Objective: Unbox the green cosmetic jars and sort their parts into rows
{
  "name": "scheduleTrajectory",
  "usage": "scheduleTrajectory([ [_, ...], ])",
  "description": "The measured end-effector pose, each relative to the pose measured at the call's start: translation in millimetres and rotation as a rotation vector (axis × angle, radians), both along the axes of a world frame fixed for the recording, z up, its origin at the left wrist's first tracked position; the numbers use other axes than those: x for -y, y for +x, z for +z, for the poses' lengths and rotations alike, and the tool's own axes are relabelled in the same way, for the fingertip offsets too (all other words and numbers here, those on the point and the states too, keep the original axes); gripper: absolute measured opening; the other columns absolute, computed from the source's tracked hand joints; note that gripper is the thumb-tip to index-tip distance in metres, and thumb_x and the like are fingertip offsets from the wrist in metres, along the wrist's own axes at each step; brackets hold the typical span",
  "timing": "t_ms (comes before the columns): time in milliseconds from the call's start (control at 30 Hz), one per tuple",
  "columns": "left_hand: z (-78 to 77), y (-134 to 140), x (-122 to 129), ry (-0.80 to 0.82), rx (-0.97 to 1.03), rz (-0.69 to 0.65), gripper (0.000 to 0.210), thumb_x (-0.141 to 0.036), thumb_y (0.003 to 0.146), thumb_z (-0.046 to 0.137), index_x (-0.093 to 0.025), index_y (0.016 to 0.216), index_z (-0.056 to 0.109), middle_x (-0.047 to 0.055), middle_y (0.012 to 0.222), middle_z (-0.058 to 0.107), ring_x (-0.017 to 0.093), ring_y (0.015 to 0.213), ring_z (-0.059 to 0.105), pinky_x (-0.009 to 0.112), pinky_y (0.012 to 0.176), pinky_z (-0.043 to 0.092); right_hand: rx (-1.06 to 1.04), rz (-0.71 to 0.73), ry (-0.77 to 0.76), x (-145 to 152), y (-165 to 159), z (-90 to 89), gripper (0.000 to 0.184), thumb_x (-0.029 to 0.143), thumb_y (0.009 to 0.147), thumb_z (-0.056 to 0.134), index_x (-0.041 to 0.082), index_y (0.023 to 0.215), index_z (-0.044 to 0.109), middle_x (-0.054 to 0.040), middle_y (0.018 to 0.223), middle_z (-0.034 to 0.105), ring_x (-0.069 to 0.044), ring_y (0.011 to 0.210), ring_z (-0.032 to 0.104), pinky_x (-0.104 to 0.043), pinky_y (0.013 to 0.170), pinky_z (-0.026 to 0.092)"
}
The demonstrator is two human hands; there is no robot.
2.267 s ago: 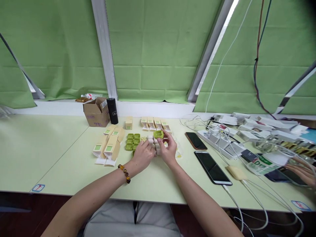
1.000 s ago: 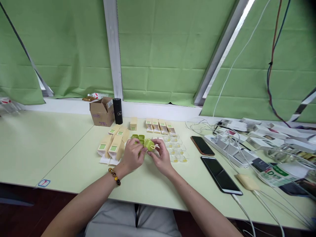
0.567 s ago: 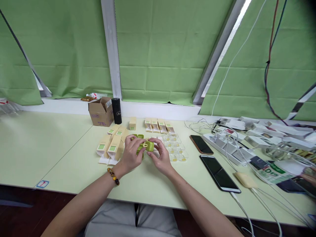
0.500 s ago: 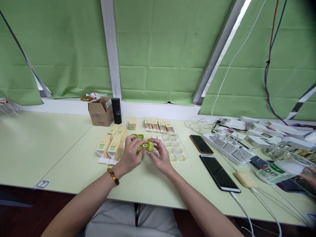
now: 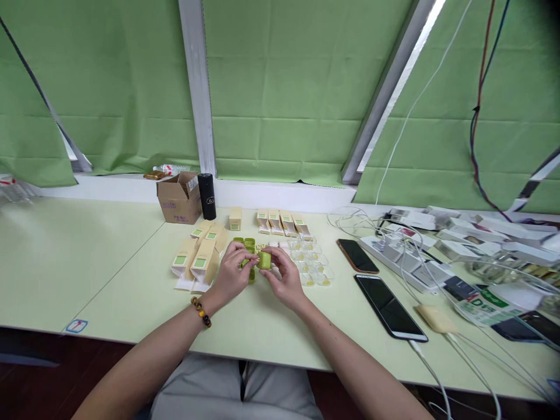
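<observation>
My right hand (image 5: 282, 274) pinches a small rounded green case (image 5: 264, 261) between thumb and fingers above the table. My left hand (image 5: 234, 271), with a beaded bracelet at the wrist, is closed at the case's left side. Its fingertips hold a small pale piece against the case, mostly hidden. Behind my left fingers several more green cases (image 5: 249, 241) lie in rows, partly covered. Just right of my right hand stand several clear plastic cups (image 5: 308, 256) with yellow bottoms. To the left lie several cream cartons (image 5: 205, 256) with green labels and open flaps.
Several smaller cartons (image 5: 280, 221) stand at the back, near a brown cardboard box (image 5: 179, 198) and a black bottle (image 5: 207, 196). To the right are two phones (image 5: 389, 306), a power strip (image 5: 402, 262), tangled cables and white boxes (image 5: 472, 233).
My left fingers have closed in on the case, and the pale pronged piece shows less than before. The case has shifted slightly left. Another person's hand at the far right edge is gone from view.
</observation>
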State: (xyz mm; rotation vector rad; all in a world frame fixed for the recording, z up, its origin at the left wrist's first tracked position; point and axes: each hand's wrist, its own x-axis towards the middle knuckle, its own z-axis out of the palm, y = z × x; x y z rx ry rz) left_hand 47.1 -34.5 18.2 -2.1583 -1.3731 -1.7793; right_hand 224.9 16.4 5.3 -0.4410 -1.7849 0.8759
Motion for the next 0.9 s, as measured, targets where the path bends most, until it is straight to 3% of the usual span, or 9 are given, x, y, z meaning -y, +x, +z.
scheduleTrajectory([
  [333,-0.8,-0.9,-0.3,-0.066,0.051,-0.022,0.010,-0.017,0.094,0.067,-0.020,0.087,0.074,0.008,0.090,0.065,0.024,0.100,0.061,0.039,0.084,0.057,0.041,0.004,0.018,-0.9,1.2,0.3,0.038,0.031,0.095,0.069,0.031,0.132,0.064,-0.0097,0.131,0.062,-0.026,0.122,0.061,-0.044,0.102,0.056],
  [467,-2.1,0.2,-0.7,-0.086,0.049,0.014,0.005,-0.022,0.093,0.070,-0.021,0.097,0.073,0.009,0.097,0.066,0.026,0.108,0.059,0.044,0.090,0.058,0.004,0.047,-0.054,1.1,1.1,3.9,0.042,0.037,0.097,0.068,0.033,0.138,0.064,-0.0105,0.139,0.056,-0.026,0.129,0.059,-0.040,0.099,0.058],
  [533,-1.3,0.5,0.7,-0.102,0.041,0.007,0.012,-0.022,0.092,0.072,-0.022,0.104,0.072,0.010,0.100,0.066,0.027,0.112,0.058,0.044,0.091,0.058,-0.010,0.049,-0.054,1.2,1.4,5.4,0.041,0.038,0.098,0.066,0.035,0.139,0.064,-0.0107,0.140,0.054,-0.027,0.132,0.056,-0.040,0.098,0.059],
  [767,6.2,-4.8,2.7,-0.098,-0.069,-0.010,0.046,-0.022,0.089,0.075,-0.022,0.133,0.061,0.013,0.126,0.067,0.033,0.130,0.048,0.057,0.109,0.049,0.072,-0.106,0.135,-2.3,3.8,3.3,0.052,0.027,0.096,0.066,0.036,0.146,0.056,-0.0111,0.137,0.058,-0.029,0.123,0.061,-0.053,0.105,0.056],
  [900,4.0,-5.5,-2.4,-0.114,-0.128,-0.047,0.052,-0.025,0.089,0.077,-0.024,0.138,0.061,0.014,0.129,0.066,0.033,0.130,0.049,0.056,0.107,0.050,0.127,-0.118,0.292,-2.4,4.7,0.2,0.056,0.019,0.096,0.061,0.035,0.148,0.051,-0.0111,0.139,0.061,-0.032,0.133,0.057,-0.059,0.112,0.051],
])
